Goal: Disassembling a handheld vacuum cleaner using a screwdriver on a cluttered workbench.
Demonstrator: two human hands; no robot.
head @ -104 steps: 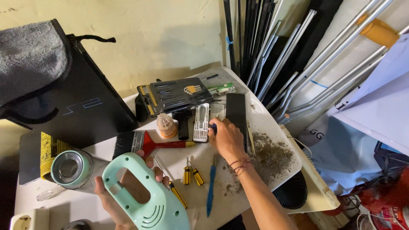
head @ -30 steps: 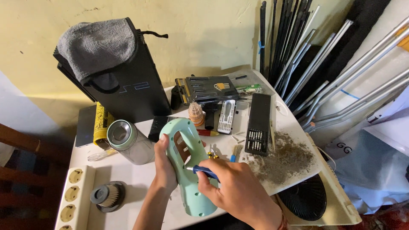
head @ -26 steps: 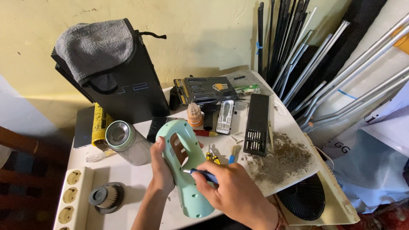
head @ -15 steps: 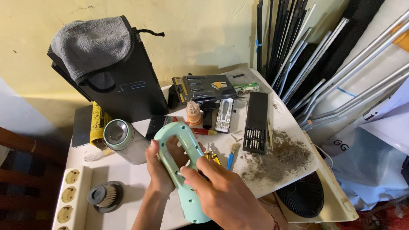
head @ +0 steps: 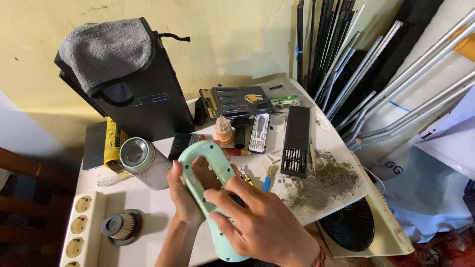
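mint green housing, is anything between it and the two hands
Nothing visible. The left hand grips the mint green housing from its left side, and the right hand lies over its lower part, fingers touching it.

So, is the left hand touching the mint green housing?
Touching. The head view shows the left hand wrapped around the mint green housing, fingers pressed on its edge.
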